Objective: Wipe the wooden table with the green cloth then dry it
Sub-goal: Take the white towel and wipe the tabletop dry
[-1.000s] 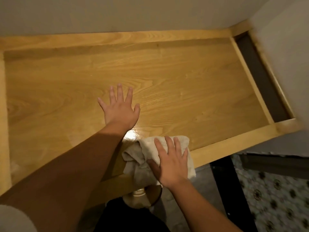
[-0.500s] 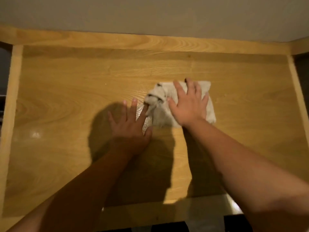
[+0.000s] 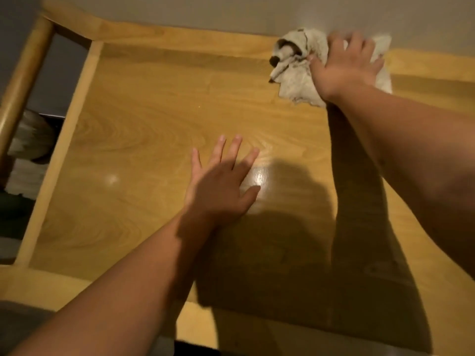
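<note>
Pale, crumpled cloth (image 3: pixel 298 70) lies at the far edge of the wooden table (image 3: pixel 154 119), pinned flat under the person's right hand (image 3: pixel 344 65), whose fingers are spread over the fabric rather than curled around it; the fingertips are blurred. The cloth reaches onto the raised far rail (image 3: pixel 180 39) where the table meets the grey wall (image 3: pixel 231 11), leaving no room beyond it on that side. The left hand (image 3: pixel 221 186) is open with fingers fanned wide, palm down on bare wood near the middle of the tabletop, holding nothing; a bright glare spot (image 3: pixel 258 176) shines just beside its thumb. Both forearms cast dark shadows across the near half of the surface. A raised wooden border frames the panel on the left (image 3: pixel 61 150) and near sides, with a rounded wooden bar (image 3: pixel 25 73) outside the left border. Open tabletop stretches to the left of both hands, well apart from the cloth.
</note>
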